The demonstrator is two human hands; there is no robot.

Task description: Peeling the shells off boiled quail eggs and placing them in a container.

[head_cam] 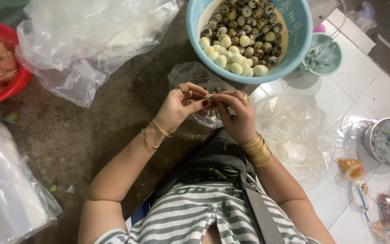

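Pinching a small egg (209, 96) between both sets of fingertips: left hand (180, 107) curls in from the left, thumb and forefinger closed on it; right hand (238, 116) meets it from the right, fingers bent and pressed to the same egg. Egg sits at the junction of the two hands, mostly covered by fingers; its surface is too hidden to tell peeled from unpeeled. Both wrists carry gold bangles.

Directly beneath the hands: a clear bag (194, 74) lying on the floor, contents unclear. Just beyond the hands, a blue basin (299, 27) holding a perforated strainer of eggs — speckled ones toward the far side, pale peeled ones heaped at the near edge. Nothing lies between hands and basin except the bag.

Right of the basin: a small green bowl (325, 53). Crumpled clear plastic (294, 135) spreads over the white tiles right of the right forearm. Farther right, a metal bowl (387, 140) covered with film. Upper left: a large plastic sheet (86, 40) and a red bowl (16, 77), both well apart from the hands.
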